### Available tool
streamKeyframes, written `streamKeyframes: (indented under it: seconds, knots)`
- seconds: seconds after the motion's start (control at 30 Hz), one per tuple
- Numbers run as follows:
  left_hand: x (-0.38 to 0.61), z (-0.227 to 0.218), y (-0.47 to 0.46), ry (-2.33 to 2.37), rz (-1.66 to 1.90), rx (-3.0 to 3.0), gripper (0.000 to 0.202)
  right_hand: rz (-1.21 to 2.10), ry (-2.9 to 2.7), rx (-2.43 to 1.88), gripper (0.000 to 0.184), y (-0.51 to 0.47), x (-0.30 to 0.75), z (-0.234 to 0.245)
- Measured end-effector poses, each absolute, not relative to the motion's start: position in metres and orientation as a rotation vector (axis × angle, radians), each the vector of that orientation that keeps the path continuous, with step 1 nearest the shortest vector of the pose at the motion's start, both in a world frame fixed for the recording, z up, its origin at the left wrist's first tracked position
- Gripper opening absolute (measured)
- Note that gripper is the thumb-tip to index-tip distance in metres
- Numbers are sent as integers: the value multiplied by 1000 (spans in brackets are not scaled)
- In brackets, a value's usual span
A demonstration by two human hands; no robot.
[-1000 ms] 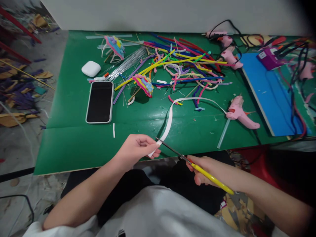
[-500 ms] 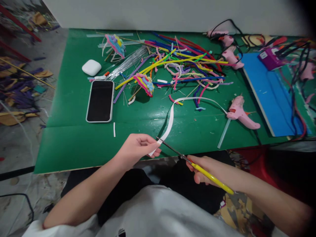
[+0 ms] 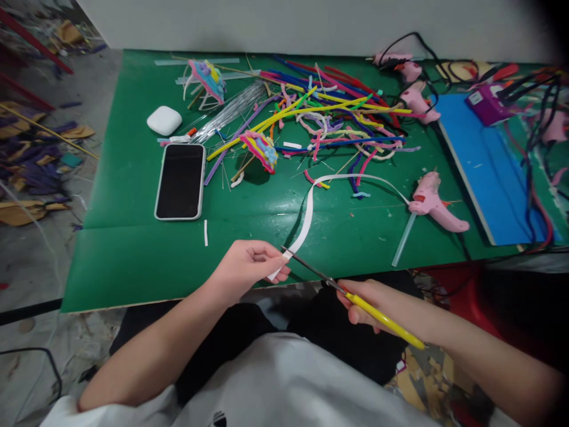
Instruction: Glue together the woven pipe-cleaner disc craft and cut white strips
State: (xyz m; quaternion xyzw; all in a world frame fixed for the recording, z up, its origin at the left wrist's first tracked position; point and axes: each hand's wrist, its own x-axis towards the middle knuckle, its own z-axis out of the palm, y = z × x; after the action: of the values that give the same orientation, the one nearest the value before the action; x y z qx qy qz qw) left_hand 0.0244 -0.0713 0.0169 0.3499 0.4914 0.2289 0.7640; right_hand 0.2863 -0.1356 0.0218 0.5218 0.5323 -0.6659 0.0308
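Strip, white in the head view, is curving beyond the left hand, which is pinching its near end; right hand is gripping scissors, blades crossing the strip beside the left.

single head-worn view, from above the wearer's shirt, facing forward and down, green tabletop close below

Craft workshop, glue guns, pipe cleaners
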Motion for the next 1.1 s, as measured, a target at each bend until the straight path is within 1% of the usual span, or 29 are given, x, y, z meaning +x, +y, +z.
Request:
streamKeyframes:
  seconds: [0.1, 0.37, 0.53, 0.73, 0.83, 0.97, 1.03, 1.1]
  knots:
    - [24, 16, -71, 1065, 495, 770, 14, -2047, 1709, 1578, 45, -134, 285, 22]
    - [23, 17, -71, 1073, 458, 774, 15, -2041, 1636, 1659, 44, -138, 285, 15]
    - [23, 16, -71, 1062, 460, 770, 14, -1929, 1680, 1680, 37, -135, 283, 19]
    - [25, 19, -70, 1062, 456, 742, 12, -1791, 1724, 1645, 34, -126, 279, 33]
    - [25, 19, -71, 1066, 459, 736, 12, -1870, 1662, 1680, 35, -127, 283, 35]
    - [19, 19, -67, 1088, 494, 777, 15, -2139, 1446, 1750, 39, -130, 289, 35]
    - [13, 20, -63, 1132, 560, 801, 16, -2261, 1409, 1812, 43, -128, 288, 37]
    - [8, 21, -58, 1185, 657, 815, 15, -2313, 1488, 1886, 45, -123, 284, 41]
